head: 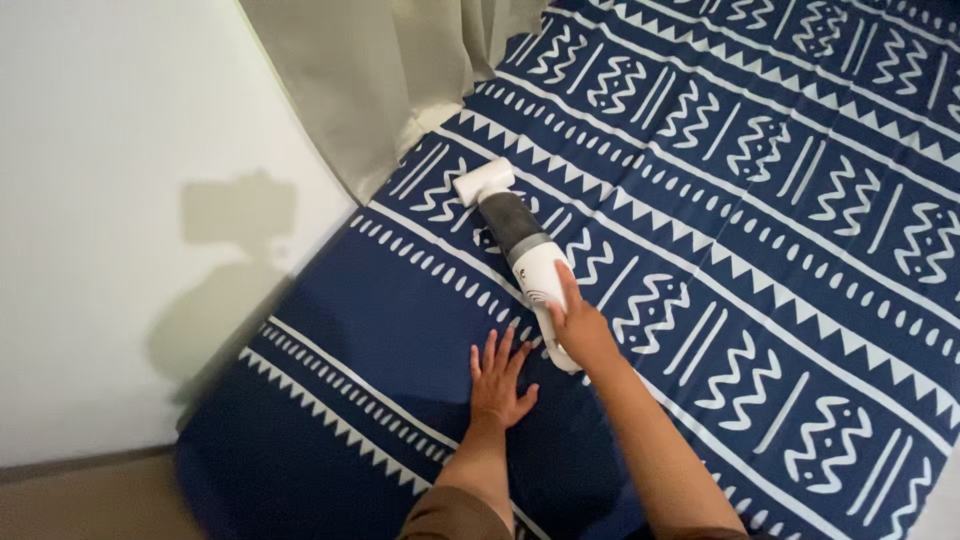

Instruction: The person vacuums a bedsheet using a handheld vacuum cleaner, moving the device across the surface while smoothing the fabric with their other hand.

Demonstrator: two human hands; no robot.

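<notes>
The right hand [580,325] is closed around the rear handle of a white and grey handheld vacuum [520,245], index finger stretched along its top. The vacuum reaches away from the hand across the blue patterned bedsheet [780,230], its white nozzle pressed to the sheet near the beige curtain [390,70]. The left hand [498,380] lies flat and open on the sheet just beside the vacuum's handle, holding nothing.

A navy bedsheet [760,200] with white zigzags, triangles and dashes fills the frame from six to three o'clock, bearing a white-and-grey handheld vacuum [520,245], with a beige curtain [380,70] at twelve and a white wall [110,150] at nine.
</notes>
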